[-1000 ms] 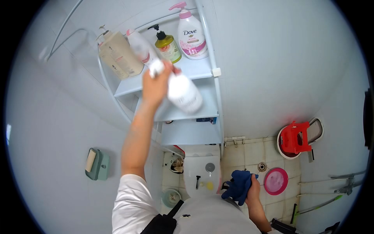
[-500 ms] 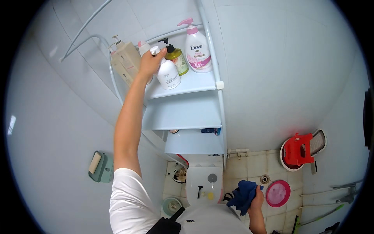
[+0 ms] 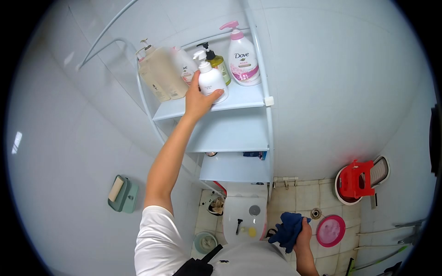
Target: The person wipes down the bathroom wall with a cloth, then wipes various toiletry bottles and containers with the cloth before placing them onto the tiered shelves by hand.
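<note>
A white pump bottle (image 3: 212, 85) stands near the front of the top shelf. My left hand (image 3: 199, 102) is closed around its lower body, thumb on the front and fingers at its left side. Behind it are a green-yellow bottle with a black pump (image 3: 221, 66) and a white-and-pink Dove bottle (image 3: 184, 64), partly covered. Beige pump bottles (image 3: 159, 76) stand to the left, and a larger Dove pump bottle (image 3: 244, 62) to the right. Low at the right, my right hand (image 3: 302, 237) grips a bunched dark blue cloth (image 3: 287, 230).
Below the top board, the shelf rack (image 3: 230, 131) has lower boards above a toilet with a closed lid (image 3: 244, 209), on which a razor (image 3: 239, 226) lies. A pink basin (image 3: 330, 231) and a red stool (image 3: 357, 179) are at right. A green soap box (image 3: 124, 195) hangs on the left wall.
My left hand has gone from the white bottle's pump head down to its body. The bottle sits slightly further right on the shelf. My right hand still holds the cloth.
</note>
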Demonstrator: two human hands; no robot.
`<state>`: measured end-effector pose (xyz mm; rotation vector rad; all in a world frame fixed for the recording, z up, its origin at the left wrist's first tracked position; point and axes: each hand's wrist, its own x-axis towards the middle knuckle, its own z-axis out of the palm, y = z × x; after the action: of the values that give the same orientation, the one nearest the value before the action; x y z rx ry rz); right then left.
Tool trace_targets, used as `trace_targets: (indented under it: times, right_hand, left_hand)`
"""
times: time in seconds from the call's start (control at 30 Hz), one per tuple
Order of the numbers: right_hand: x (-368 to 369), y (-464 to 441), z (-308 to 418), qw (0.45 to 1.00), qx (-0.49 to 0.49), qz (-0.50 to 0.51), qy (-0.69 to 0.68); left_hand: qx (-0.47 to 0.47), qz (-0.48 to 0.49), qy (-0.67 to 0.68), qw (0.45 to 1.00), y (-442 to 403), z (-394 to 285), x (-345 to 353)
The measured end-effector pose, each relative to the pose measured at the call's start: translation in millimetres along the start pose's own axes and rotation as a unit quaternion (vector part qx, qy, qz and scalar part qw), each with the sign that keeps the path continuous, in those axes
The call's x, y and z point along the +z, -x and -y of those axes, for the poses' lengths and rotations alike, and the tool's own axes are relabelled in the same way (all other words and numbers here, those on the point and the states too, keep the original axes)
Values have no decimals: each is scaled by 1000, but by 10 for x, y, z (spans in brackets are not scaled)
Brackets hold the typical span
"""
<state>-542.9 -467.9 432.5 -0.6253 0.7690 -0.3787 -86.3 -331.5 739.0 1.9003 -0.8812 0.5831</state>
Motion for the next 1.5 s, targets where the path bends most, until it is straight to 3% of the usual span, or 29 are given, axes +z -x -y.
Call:
trace_targets:
  times: [0.2,0.47,0.53,0.57,0.6,0.67,0.7,0.73,0.77,0.8,0.83,0.87,0.93,1.0,1.07,1.13,1.2,1.27,1.3,1.4,1.5]
  right_hand:
    - [336,223,167,1000,17,7,25]
    - [55,265,-53,998,-53,-2,25]
    - [-83,258,-159,998,-59,-22,20]
    - [-154,263,-205,998,-45,-53,3]
    - [-189,296,-181,994,-59,-78,39]
    - [-170,585,-48,995,-69,-54,37]
    - [-447,532,-63,994,-53,-88,43]
    - [-594,622,30,996,-55,45,-52]
    - [-746,909,60,995,-67,-11,-69]
    - [-881,1179,131,985,-141,-46,-85]
    - [-1292,1295,107,961,-217,20,-171]
    - [-1124,1432,169,945,-273,94,-156]
    - [-1200,1351,305,947,-271,-26,-167]
    - [-1211,1277,-167,960,-221,-160,-57]
    - [-1266,1213,-891,951,-133,-248,126]
    - [-1390,1209,-1500,890,-82,-266,362]
    - [-1519,1279,-1802,742,-111,-224,623]
    - [-1607,1346,-1920,600,-165,-157,767]
    - [-1606,1362,-1982,559,-175,-117,802]
    - [-1598,1283,-2341,508,-167,-12,845]
    - [-1682,1122,-2866,519,-137,59,842]
  left_hand:
    - [32,35,-25,999,23,-347,354]
    - [51,55,-9,997,38,-446,692]
    - [31,79,49,995,32,-394,694]
    - [125,8,1,992,77,-241,773]
    - [199,-60,-198,958,155,-200,739]
    - [175,-47,-25,983,615,-448,475]
    - [190,-58,62,978,914,-493,372]
    - [208,-68,146,965,1216,-543,262]
    - [247,-44,177,952,1673,-377,272]
    - [204,17,143,968,2216,-190,213]
    - [175,81,106,975,2730,35,246]
    - [78,188,74,976,3265,275,277]
    - [-245,244,71,936,4454,979,815]
    - [-323,310,81,891,5629,1638,957]
    - [-369,377,0,850,6416,1949,1029]
    - [-390,419,-51,818,7102,2290,1144]
    - [-401,438,-67,801,7724,2447,1147]
    - [-432,428,-49,792,8005,2437,1273]
    - [-446,425,-43,786,8098,2418,1318]
    - [-392,390,-53,832,8183,2359,1640]
    - [-394,322,-118,853,8330,2378,2019]
